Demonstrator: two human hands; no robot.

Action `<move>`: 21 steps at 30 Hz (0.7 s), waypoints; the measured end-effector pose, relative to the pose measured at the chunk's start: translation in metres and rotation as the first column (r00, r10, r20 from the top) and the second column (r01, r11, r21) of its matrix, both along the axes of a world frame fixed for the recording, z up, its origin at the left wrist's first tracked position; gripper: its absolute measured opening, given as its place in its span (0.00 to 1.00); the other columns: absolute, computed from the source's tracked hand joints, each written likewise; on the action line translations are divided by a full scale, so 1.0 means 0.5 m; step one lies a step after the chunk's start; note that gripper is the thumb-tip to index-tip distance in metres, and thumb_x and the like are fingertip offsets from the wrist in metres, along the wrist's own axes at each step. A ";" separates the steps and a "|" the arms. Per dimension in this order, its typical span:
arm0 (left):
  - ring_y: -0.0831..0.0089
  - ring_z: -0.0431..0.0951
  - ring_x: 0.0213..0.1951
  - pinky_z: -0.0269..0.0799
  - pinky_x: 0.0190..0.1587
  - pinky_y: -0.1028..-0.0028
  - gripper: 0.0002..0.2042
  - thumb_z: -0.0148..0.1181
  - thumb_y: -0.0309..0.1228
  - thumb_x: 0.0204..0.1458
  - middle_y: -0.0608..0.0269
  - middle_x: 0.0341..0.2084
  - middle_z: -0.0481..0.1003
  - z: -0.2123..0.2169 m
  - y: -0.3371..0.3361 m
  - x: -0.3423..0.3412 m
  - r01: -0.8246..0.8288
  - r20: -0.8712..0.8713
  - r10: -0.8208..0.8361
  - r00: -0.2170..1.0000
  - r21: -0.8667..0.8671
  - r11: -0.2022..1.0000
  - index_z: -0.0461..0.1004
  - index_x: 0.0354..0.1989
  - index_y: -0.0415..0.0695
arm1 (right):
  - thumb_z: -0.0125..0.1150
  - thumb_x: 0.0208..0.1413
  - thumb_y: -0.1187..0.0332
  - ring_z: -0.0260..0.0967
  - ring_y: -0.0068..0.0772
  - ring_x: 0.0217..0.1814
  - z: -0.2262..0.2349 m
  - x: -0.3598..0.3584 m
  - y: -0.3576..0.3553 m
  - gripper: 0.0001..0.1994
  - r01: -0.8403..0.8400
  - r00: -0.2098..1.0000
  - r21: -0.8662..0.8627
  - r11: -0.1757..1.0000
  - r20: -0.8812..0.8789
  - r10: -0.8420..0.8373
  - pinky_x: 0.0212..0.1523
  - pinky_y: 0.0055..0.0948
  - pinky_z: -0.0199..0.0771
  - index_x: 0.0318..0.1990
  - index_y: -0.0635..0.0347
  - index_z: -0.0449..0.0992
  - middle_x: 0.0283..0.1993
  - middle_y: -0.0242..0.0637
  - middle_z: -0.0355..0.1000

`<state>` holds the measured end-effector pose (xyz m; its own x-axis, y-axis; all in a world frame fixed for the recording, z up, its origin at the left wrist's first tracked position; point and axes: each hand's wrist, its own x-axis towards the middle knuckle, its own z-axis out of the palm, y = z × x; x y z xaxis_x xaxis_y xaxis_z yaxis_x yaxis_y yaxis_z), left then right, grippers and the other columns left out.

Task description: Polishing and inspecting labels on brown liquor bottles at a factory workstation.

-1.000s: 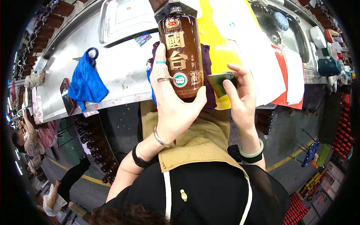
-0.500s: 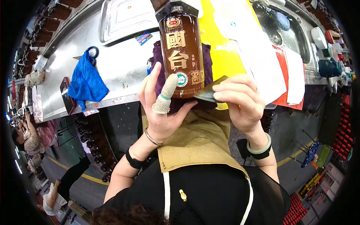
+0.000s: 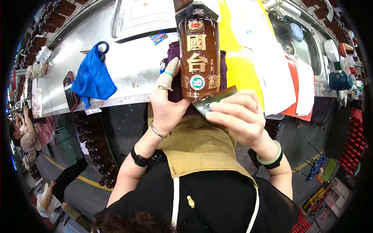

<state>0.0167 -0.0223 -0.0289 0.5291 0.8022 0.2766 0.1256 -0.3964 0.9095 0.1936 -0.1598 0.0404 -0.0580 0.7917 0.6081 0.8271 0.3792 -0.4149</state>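
Observation:
A brown bottle (image 3: 199, 50) with gold lettering and a round green-and-white sticker lies on a dark purple cloth (image 3: 174, 50), its neck away from me. My left hand (image 3: 167, 106) grips the bottle's left side near the base, the thumb at its bottom edge. A pale knitted cover sits on one finger of that hand; the other fingers are partly hidden behind the bottle. Between the fingers and thumb of my right hand (image 3: 243, 116) is a thin, dark, flat piece (image 3: 217, 97), its edge against the bottle's lower right.
To the left lie a blue cloth (image 3: 93, 77), scissors (image 3: 102, 47) and a phone (image 3: 70, 91). A metal tray (image 3: 143, 17) stands at the back. Yellow sheeting (image 3: 243, 70) and white papers (image 3: 272, 73) cover the right side, before a sink (image 3: 311, 50). Two other people are far left.
My left fingers have moved off the bottle's front to its left side. My right hand has tilted the dark flat piece, which shows more of its face at the bottle's lower end.

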 end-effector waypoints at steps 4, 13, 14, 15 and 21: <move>0.59 0.79 0.62 0.72 0.66 0.65 0.40 0.77 0.19 0.44 0.48 0.61 0.78 0.007 -0.005 0.002 -0.031 0.007 0.030 1.000 0.058 0.998 0.69 0.70 0.36 | 0.70 0.42 0.73 0.77 0.32 0.41 0.042 0.004 0.012 0.15 -0.056 0.997 -0.030 0.998 0.048 0.058 0.43 0.34 0.75 0.41 0.56 0.88 0.42 0.31 0.84; 0.55 0.80 0.58 0.75 0.62 0.63 0.41 0.76 0.18 0.40 0.50 0.57 0.78 0.008 -0.006 0.008 -0.051 0.078 0.041 0.996 0.126 0.991 0.71 0.69 0.36 | 0.70 0.46 0.74 0.75 0.35 0.37 0.059 0.005 0.065 0.16 -0.073 0.996 -0.087 0.993 -0.051 0.069 0.40 0.34 0.76 0.45 0.60 0.84 0.39 0.34 0.81; 0.57 0.78 0.60 0.73 0.64 0.64 0.41 0.76 0.17 0.41 0.50 0.59 0.77 0.009 -0.007 0.005 -0.033 0.059 0.025 0.998 0.130 0.991 0.69 0.70 0.35 | 0.71 0.48 0.77 0.74 0.40 0.36 0.073 0.019 0.086 0.14 0.024 0.998 -0.148 0.989 -0.057 -0.032 0.40 0.36 0.76 0.45 0.60 0.83 0.38 0.36 0.81; 0.58 0.77 0.62 0.72 0.66 0.64 0.42 0.76 0.17 0.42 0.49 0.61 0.76 0.012 -0.009 0.001 -0.015 0.041 0.010 0.999 0.136 0.991 0.67 0.71 0.34 | 0.71 0.49 0.79 0.74 0.42 0.37 0.070 0.038 0.104 0.13 0.138 0.988 -0.124 0.983 -0.047 -0.145 0.40 0.37 0.75 0.43 0.59 0.84 0.39 0.36 0.81; 0.56 0.77 0.59 0.71 0.65 0.62 0.44 0.78 0.21 0.41 0.52 0.60 0.77 0.021 -0.009 0.008 -0.073 0.019 0.071 0.997 0.142 0.987 0.67 0.72 0.37 | 0.68 0.45 0.72 0.71 0.30 0.38 0.017 0.020 0.058 0.15 -0.163 0.975 0.007 0.987 0.153 0.160 0.38 0.32 0.71 0.44 0.54 0.85 0.44 0.27 0.80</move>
<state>0.0210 -0.0266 -0.0185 0.4670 0.7899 0.3974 0.1464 -0.5123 0.8462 0.2036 -0.1306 0.0490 -0.2768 0.7522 0.5980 0.8066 0.5201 -0.2808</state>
